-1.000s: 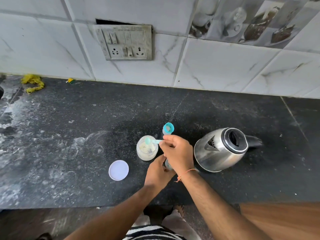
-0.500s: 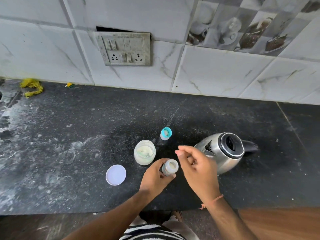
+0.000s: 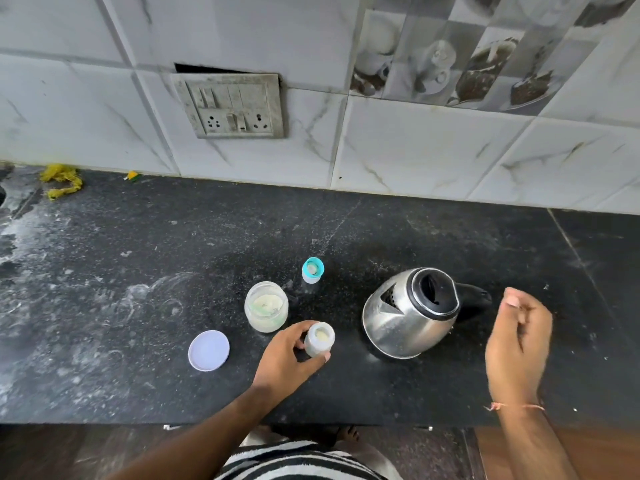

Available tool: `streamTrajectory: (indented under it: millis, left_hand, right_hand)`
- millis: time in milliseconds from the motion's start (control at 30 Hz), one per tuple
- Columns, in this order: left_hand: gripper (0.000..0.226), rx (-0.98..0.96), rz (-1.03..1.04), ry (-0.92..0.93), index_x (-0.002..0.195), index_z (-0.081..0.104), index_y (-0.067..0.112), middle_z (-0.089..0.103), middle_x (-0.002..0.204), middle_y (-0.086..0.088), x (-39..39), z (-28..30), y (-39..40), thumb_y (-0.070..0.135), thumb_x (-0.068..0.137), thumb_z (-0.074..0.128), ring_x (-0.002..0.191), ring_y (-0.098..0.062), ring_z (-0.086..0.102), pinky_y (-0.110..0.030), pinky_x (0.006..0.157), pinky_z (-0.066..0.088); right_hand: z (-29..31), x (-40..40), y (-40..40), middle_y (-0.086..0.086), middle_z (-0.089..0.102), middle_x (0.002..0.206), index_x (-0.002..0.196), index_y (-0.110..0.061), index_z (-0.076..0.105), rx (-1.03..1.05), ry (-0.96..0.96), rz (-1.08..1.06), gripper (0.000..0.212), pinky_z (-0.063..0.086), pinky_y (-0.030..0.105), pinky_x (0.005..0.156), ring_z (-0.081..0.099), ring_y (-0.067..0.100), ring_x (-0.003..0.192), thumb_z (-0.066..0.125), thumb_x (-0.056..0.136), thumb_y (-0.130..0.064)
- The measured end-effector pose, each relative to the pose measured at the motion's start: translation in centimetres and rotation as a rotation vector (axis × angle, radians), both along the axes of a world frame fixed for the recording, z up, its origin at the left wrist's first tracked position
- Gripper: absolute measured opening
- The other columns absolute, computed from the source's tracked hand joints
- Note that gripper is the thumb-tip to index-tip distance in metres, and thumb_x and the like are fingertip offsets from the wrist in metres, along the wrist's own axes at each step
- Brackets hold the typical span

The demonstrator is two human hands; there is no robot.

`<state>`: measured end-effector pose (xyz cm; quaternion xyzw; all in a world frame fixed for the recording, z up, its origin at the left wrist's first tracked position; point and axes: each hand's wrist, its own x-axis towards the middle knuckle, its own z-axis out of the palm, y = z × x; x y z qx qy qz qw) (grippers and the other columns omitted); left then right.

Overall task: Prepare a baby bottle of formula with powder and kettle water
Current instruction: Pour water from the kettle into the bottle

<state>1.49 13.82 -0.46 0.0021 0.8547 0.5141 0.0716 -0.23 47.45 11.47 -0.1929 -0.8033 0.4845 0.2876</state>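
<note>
- Left hand point(image 3: 285, 355) wrapped around uncapped baby bottle point(image 3: 319, 339), standing on the counter point(image 3: 104, 306) beside open powder jar point(image 3: 266, 306).
- Right hand point(image 3: 518, 344) loosely curled, empty, near kettle point(image 3: 410, 313) handle.
- Dusty black counter; marble-tiled wall.

Home kitchen — kettle point(image 3: 412, 313), tiled backsplash point(image 3: 415, 154)

Bare counter point(image 3: 467, 382) right of kettle point(image 3: 410, 315).
</note>
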Motion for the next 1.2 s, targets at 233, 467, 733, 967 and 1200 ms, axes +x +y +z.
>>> streamTrajectory:
  millis: [233,467,733,967,1200]
  left_hand:
    - [0.045,-0.017,0.087,0.004,0.118,0.063,0.053,0.070,0.110,0.041,0.7,0.8,2.2,0.038,0.087,0.091,0.106,0.002,0.068,-0.007,0.085,0.048]
    - [0.054,0.104,0.187,-0.089,0.130,0.063,0.037,0.074,0.119,0.018,1.1,0.8,4.9,0.026,0.081,0.085,0.111,-0.006,0.073,-0.017,0.088,0.056]
    - [0.047,0.083,0.263,-0.031,0.124,0.062,0.033,0.073,0.115,0.017,0.7,1.8,7.7,0.012,0.085,0.075,0.105,-0.007,0.072,-0.025,0.093,0.056]
    - [0.045,0.070,0.235,0.017,0.114,0.061,0.038,0.071,0.110,0.016,-0.6,3.1,9.4,0.010,0.084,0.081,0.098,-0.006,0.068,-0.020,0.089,0.053]
    - [0.045,0.146,0.263,0.010,0.116,0.072,0.033,0.076,0.116,0.022,-1.7,4.0,10.1,0.010,0.081,0.091,0.106,-0.001,0.072,-0.013,0.091,0.053]
  right_hand:
    - [-2.5,-4.2,3.1,-0.004,0.078,0.109,0.101,-0.030,0.082,-0.210,-0.157,0.173,0.048,0.050,0.047,0.106,0.069,0.026,0.115,0.043,0.109,-0.058]
    - [-3.4,-7.1,6.3,0.016,0.069,0.067,0.069,-0.005,0.070,-0.271,-0.247,0.507,0.089,0.046,0.044,0.079,0.062,0.026,0.071,0.046,0.096,-0.086]
    - [-3.4,-7.6,5.8,0.023,0.046,0.043,0.064,0.020,0.056,-0.331,-0.307,0.613,0.099,0.033,0.031,0.043,0.040,0.020,0.037,0.046,0.094,-0.074]
    - [-4.0,-7.0,4.9,0.008,0.046,0.051,0.074,0.004,0.058,-0.455,-0.290,0.476,0.053,0.035,0.019,0.037,0.045,0.009,0.038,0.054,0.103,-0.041]
    - [-3.3,-7.0,4.6,0.003,0.047,0.053,0.075,0.002,0.057,-0.442,-0.318,0.426,0.045,0.037,0.017,0.038,0.049,0.006,0.042,0.051,0.114,-0.019]
